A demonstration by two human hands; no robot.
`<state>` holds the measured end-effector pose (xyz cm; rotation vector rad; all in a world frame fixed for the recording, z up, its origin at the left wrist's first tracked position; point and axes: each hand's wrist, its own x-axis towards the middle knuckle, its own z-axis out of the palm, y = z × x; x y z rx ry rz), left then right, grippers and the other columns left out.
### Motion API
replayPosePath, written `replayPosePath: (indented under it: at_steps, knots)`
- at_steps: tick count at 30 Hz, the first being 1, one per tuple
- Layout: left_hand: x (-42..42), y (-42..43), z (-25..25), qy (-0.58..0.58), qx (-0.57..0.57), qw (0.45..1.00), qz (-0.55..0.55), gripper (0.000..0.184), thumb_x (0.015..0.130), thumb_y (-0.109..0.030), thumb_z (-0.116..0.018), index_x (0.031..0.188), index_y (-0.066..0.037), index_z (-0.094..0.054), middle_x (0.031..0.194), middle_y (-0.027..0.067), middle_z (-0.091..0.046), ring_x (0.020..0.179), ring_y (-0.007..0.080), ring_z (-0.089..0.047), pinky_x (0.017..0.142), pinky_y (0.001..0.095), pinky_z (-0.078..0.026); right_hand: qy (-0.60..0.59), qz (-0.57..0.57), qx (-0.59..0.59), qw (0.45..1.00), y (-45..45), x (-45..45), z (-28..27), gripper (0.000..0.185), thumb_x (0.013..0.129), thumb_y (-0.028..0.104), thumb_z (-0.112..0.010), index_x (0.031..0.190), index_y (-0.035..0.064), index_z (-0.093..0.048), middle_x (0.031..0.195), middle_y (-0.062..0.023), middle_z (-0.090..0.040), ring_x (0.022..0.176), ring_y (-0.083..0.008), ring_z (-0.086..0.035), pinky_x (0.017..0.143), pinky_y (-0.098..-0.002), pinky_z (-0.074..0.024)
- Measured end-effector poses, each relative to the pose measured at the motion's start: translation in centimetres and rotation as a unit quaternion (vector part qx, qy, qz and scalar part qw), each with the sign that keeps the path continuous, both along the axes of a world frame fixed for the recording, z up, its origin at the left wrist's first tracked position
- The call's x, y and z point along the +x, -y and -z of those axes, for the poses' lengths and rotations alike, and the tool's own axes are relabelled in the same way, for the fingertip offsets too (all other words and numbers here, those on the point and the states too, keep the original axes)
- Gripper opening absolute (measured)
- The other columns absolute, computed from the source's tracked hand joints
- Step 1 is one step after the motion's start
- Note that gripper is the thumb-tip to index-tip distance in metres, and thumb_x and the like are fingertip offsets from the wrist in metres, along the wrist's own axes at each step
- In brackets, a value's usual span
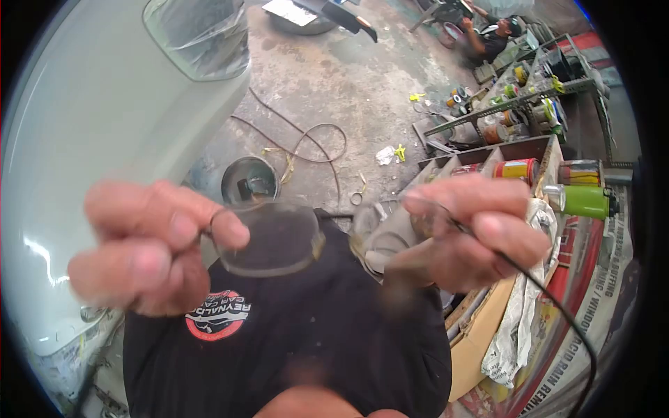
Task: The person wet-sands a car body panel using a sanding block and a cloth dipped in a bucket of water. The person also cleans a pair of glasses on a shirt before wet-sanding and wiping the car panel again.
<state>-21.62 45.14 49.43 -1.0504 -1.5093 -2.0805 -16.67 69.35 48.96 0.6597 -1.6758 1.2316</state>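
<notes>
A pair of eyeglasses (268, 244) with clear lenses is held up close to the camera, in front of a black shirt (313, 348). My left hand (150, 244) pinches the lens edge and frame at the left of the view. On the other side my right hand (481, 230) has its fingers closed round the frame by the second lens. A thin black cord or temple arm (557, 303) runs from it toward the lower right. Both hands are somewhat blurred.
A pale car body (104, 125) fills the left side. A dark bucket (231, 184) and a hose (334, 161) lie on the floor. Shelves hold cans, including a green can (585, 200). Another person (496, 38) sits at the upper right.
</notes>
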Motion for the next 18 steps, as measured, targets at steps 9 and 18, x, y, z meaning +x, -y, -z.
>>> replayPosePath:
  at_steps: [9,18]
  knots:
    - [2.8,5.1,-3.3,-0.089,0.117,0.987,0.059,0.020,0.093,-0.022,-0.072,0.112,-0.020,-0.070,0.104,0.0034,-0.056,0.082,0.0159,-0.058,0.066,0.0260,-0.053,-0.030,-0.164,-0.057,0.984,-0.3,3.0,-5.4,0.014,0.092,0.020,-0.071,0.102,0.0115,-0.066,0.097,-0.0023,-0.060,0.079,-0.0118,-0.067,0.069,-0.0269,-0.0596]
    - [3.1,5.5,-3.5,-0.104,0.105,0.988,-0.045,0.024,0.092,-0.020,-0.071,0.114,-0.014,-0.068,0.104,0.0055,-0.060,0.082,0.0182,-0.060,0.067,0.0277,-0.054,0.063,-0.279,-0.055,0.957,0.0,-0.3,-5.3,0.024,0.096,0.019,-0.062,0.119,0.0119,-0.059,0.114,-0.0028,-0.061,0.101,-0.0156,-0.063,0.086,-0.0285,-0.0543]
